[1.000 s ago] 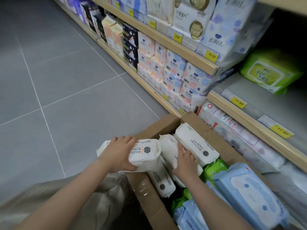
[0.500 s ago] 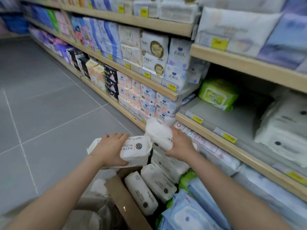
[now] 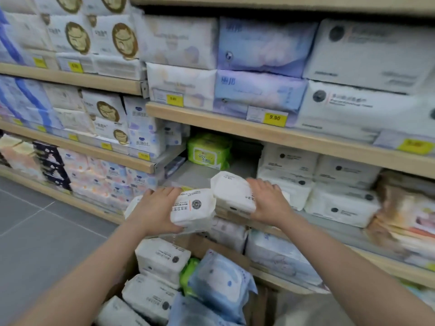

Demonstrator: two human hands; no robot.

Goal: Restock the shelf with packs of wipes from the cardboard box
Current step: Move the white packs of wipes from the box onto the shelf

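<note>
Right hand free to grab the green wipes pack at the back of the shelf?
Probably not: the right hand already grips a white pack. The shelf before the green pack lies bare.

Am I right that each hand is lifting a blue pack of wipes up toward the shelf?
Not quite: the head view shows both packs are white, not blue. The left hand grips one white pack and the right hand grips another white pack, both raised toward the shelf. The blue pack lies in the cardboard box.
</note>
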